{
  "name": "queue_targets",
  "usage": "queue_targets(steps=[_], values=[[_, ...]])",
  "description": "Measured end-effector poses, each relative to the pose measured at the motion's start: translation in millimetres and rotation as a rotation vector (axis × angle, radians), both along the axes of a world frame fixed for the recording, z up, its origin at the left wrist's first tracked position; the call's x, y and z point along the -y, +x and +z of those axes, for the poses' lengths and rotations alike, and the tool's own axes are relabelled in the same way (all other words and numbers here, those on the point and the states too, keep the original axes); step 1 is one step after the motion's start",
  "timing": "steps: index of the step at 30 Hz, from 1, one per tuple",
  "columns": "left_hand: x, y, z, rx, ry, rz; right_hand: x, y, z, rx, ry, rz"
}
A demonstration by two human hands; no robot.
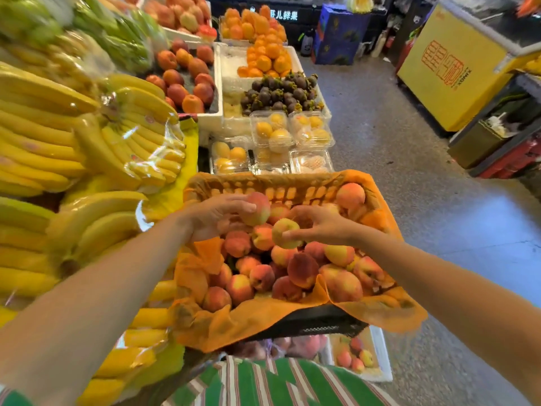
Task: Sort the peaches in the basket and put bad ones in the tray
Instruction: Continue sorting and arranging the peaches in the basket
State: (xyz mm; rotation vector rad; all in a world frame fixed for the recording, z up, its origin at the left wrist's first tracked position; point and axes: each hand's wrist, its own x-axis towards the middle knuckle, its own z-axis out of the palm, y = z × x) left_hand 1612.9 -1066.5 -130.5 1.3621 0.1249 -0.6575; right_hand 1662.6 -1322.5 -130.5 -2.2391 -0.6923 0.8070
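Down the left side of the frame we see wrapped bunches of bananas point(87, 136), and across the lower centre sits the black basket point(310, 323), lined with orange paper point(380, 312) and heaped with peaches point(292, 271). At the bottom edge, just right of centre and partly hidden under the basket, lies a white foam tray point(380, 361) already holding a few peaches; we take this for the tray for rejects, though we cannot be sure. In mid-frame our left hand point(213, 218) is curled around a red-and-yellow peach point(259, 209), lifted just above the heap near the basket's far wall. Our right hand point(325, 225) pinches a paler, yellow-green peach point(285, 233) between thumb and fingertips, close beside the first. We judge that we are in the inspecting step, comparing two fruits. The next move calls for turning each to check for bruises or soft spots, then carrying any bad one down and back to the tray while the sound one goes back on the heap. As for writing, the yellow chest freezer point(450, 80) at upper right bears large red characters and the letters "XINGX", seen sideways; a dark sign point(281, 14) at top centre shows white characters too small for us to read surely.
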Motion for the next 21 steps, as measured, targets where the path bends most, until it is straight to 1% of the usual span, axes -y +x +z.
queue_targets(steps=[3,8,11,15,17,18,19,21], values=[[-26.1,-17.9,-0.5,0.021,0.052,0.070,-35.8,-9.0,-13.1,-0.003,-0.031,0.142],[-49.0,-41.8,4.1,0.046,0.105,0.147,-83.5,-23.7,-48.3,0.148,-0.206,0.356],[-55.9,-45.8,5.0,0.063,0.129,0.180,-91.1,-24.9,-65.1,0.196,-0.270,0.399],[-57.6,-43.8,6.3,0.080,0.155,0.167,-90.2,-25.3,-67.7,0.227,-0.260,0.416],[-54.9,-41.5,7.0,0.082,0.178,0.171,-86.7,-23.6,-63.1,0.174,-0.174,0.342],[-53.3,-40.3,7.4,0.089,0.198,0.161,-85.4,-21.7,-58.5,0.104,-0.094,0.246],[-51.5,-38.5,6.8,0.102,0.223,0.148,-84.7,-20.4,-50.0,0.002,0.003,0.123],[-46.7,-33.9,5.5,0.140,0.285,0.122,-86.0,-16.5,-32.1,-0.289,0.229,-0.111]])
